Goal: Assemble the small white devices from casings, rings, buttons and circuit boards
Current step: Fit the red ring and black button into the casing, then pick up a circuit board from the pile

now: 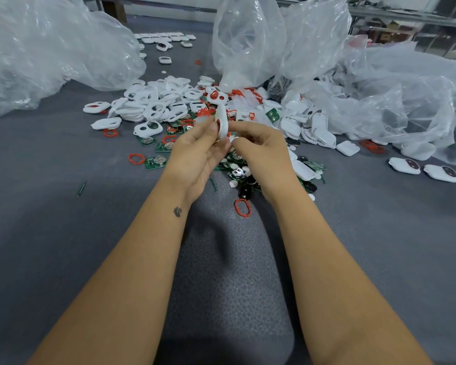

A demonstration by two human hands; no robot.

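My left hand grips a white casing held on edge above the table, with a red ring showing inside it. My right hand meets it from the right, and its fingertips pinch a small white piece against the casing's lower edge. Behind the hands lies a heap of white casings, red rings and green circuit boards. One red ring lies alone between my wrists. Two assembled white devices sit at the right.
Large clear plastic bags stand at the back left, centre and right. More white devices lie in rows at the back. A grey foam mat lies on the grey table under my forearms.
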